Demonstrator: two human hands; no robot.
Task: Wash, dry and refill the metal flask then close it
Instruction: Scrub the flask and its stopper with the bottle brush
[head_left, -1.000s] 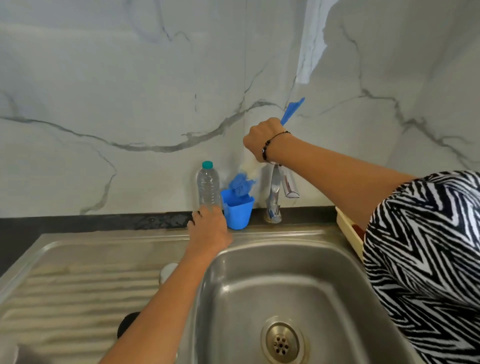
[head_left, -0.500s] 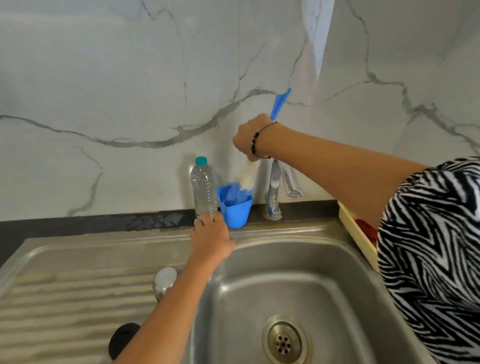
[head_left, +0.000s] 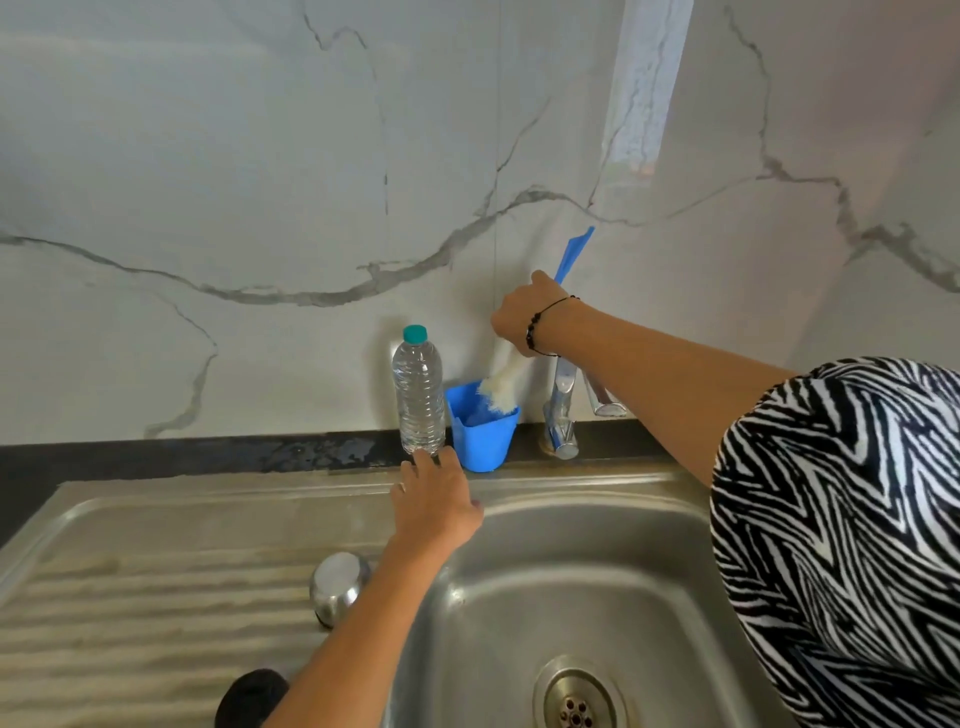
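At centre frame the right hand (head_left: 524, 317) grips a blue-handled brush (head_left: 511, 376), its pale bristles dipping into the blue cup (head_left: 480, 434). Below, the left hand (head_left: 434, 501) rests with relaxed fingers on the sink (head_left: 597, 499) rim, fingertips at the bottle (head_left: 418, 395) base, holding nothing. The flask (head_left: 337, 587) lies lower left on the drainboard.

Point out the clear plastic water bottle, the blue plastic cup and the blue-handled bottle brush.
Clear plastic water bottle (head_left: 418, 400), head view, middle of its ribbed body.
Blue plastic cup (head_left: 482, 441), head view, its front wall.
Blue-handled bottle brush (head_left: 573, 255), head view, handle above the gripping hand.
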